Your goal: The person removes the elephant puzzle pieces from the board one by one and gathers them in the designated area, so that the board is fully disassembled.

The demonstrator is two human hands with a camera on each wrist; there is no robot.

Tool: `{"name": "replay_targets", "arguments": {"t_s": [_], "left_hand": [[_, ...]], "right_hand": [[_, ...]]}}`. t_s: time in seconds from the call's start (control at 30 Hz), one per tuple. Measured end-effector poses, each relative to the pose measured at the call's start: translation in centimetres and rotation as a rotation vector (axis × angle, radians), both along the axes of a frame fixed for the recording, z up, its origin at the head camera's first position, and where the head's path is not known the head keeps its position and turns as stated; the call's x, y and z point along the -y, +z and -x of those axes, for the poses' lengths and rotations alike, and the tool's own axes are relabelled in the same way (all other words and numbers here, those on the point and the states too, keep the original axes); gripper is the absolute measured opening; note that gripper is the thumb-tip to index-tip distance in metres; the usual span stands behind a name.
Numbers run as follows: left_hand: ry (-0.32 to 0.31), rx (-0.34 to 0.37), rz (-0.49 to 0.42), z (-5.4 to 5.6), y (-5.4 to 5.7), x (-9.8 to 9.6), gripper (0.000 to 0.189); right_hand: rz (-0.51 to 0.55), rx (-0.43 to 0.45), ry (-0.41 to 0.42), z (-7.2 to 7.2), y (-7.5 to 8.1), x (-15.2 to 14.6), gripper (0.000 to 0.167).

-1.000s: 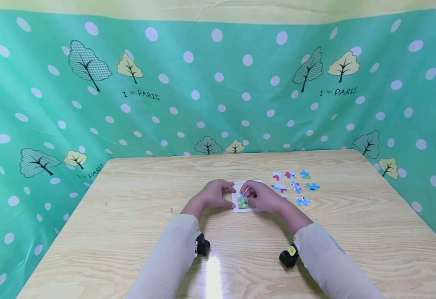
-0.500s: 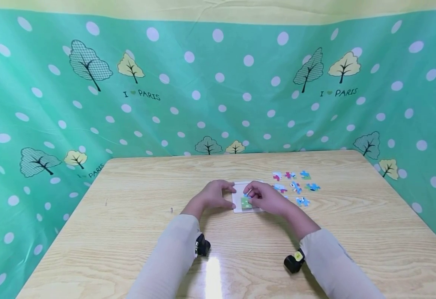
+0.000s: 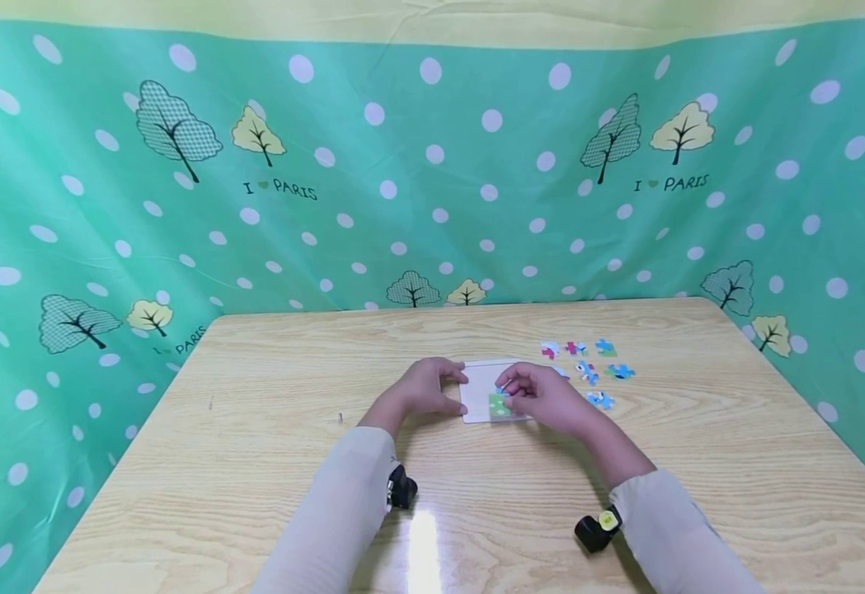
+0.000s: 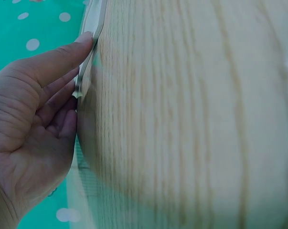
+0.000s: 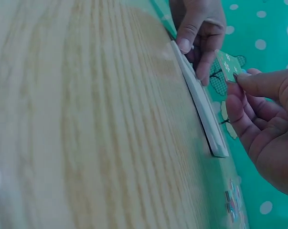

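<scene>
My right hand (image 3: pixel 553 402) pinches a green jigsaw puzzle piece (image 3: pixel 497 405) between thumb and fingers, raised over a white puzzle tray (image 3: pixel 479 381). In the right wrist view the piece (image 5: pixel 228 63) shows white flowers, with a bit of blue behind the thumb. Part of the tray's right side is hidden by that hand. My left hand (image 3: pixel 425 386) holds the tray at its left end. In the left wrist view its thumb (image 4: pixel 84 38) lies against the tray's edge and the other fingers bend in behind it.
Several loose puzzle pieces (image 3: pixel 586 371) in blue, red, white and green lie right of the tray, some partly behind the right hand. The wooden table (image 3: pixel 291 495) runs back to a green dotted curtain (image 3: pixel 432 190). A tiny dark speck (image 3: pixel 340 417) lies to the left.
My right hand has moved to the right with the green puzzle piece, uncovering more of the tray's white surface. The left hand stays at the tray's left end.
</scene>
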State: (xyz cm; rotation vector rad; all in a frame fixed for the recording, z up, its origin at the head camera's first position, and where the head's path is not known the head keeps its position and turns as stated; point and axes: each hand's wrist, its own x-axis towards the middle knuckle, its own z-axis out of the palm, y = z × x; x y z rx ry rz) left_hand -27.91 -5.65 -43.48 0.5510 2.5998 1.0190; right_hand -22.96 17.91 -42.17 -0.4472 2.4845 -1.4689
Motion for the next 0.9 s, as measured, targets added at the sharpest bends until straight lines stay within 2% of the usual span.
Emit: {"name": "replay_targets", "arguments": {"t_s": [0.3, 0.9], "left_hand": [[0.012, 0.004, -0.012, -0.1, 0.1, -0.1, 0.044], [-0.008, 0.000, -0.029, 0.0, 0.0, 0.1, 0.044]], "right_hand": [[0.049, 0.003, -0.021, -0.6, 0.2, -1.0, 0.023], [0.045, -0.043, -0.095, -1.7, 0.9, -3.6, 0.024]]}}
